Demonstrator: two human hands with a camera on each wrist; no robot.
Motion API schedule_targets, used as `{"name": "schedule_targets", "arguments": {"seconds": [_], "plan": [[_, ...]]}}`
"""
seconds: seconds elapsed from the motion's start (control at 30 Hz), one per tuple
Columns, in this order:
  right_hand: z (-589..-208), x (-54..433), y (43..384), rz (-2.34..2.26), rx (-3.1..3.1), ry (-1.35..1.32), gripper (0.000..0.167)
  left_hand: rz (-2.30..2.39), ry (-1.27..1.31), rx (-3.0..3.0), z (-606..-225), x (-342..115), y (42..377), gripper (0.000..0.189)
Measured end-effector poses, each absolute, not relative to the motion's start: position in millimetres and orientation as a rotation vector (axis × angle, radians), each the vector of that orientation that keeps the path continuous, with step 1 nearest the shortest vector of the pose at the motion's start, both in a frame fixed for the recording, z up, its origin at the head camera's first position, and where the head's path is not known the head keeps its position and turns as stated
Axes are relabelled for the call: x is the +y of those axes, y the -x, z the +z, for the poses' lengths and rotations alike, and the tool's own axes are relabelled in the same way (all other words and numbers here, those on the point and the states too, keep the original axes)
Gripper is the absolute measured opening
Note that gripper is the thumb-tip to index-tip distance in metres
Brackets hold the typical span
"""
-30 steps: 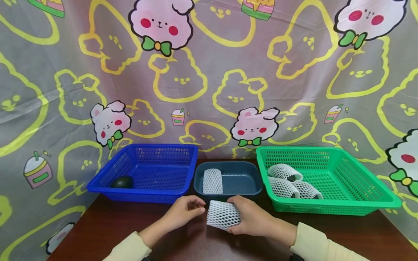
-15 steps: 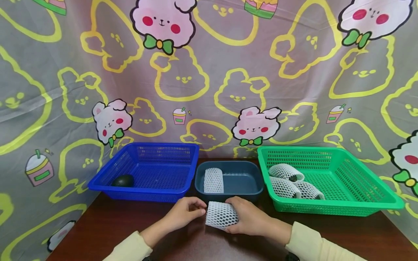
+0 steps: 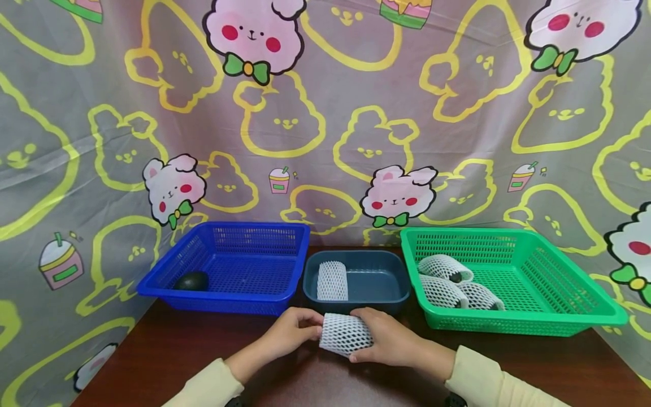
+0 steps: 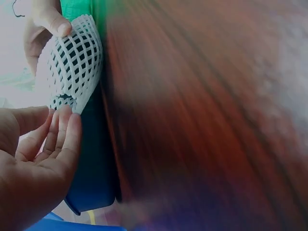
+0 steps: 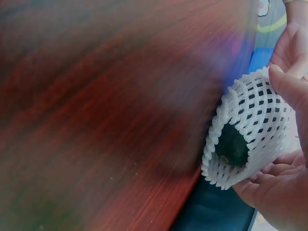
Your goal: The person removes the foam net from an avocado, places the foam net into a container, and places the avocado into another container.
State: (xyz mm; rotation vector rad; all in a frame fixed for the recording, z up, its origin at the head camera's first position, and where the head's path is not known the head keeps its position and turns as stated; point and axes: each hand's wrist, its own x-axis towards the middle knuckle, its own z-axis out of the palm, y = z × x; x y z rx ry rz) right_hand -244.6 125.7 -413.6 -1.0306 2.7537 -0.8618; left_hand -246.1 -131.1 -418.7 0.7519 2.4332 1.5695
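My right hand (image 3: 389,339) grips a white foam net sleeve (image 3: 346,333) from its right side, above the table in front of the small tub. Inside the sleeve sits a dark green avocado (image 5: 232,146), its stem end showing through the sleeve's open mouth in the right wrist view. At the opposite end my left hand (image 3: 292,333) pinches the sleeve's edge between thumb and fingertips; the left wrist view shows these fingertips (image 4: 72,120) right at the rim. Another white foam sleeve (image 3: 333,281) stands in the dark blue-grey tub (image 3: 378,288).
A blue basket (image 3: 224,305) at the left holds one bare avocado (image 3: 192,281). On the right, a green basket (image 3: 524,325) contains three sleeved fruits (image 3: 445,268) along its left side. The brown table (image 3: 315,384) extends in front, with a patterned curtain (image 3: 325,113) behind.
My left hand has moved slightly right, its fingertips closing onto the sleeve's left end. The right hand shifted a little left with the sleeve, then held nearly still.
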Motion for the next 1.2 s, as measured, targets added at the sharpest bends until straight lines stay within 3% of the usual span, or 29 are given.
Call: {"name": "schedule_targets", "arguments": {"seconds": [0.73, 1.2], "plan": [[-414, 140, 248, -0.938, 2.706, 1.009, 0.083, 1.629, -0.732, 2.296, -428, -118, 251, 0.022], [-418, 158, 251, -0.949, 2.663, 1.071, 0.06, 1.659, -0.721, 2.203, -428, -116, 252, 0.029]]}}
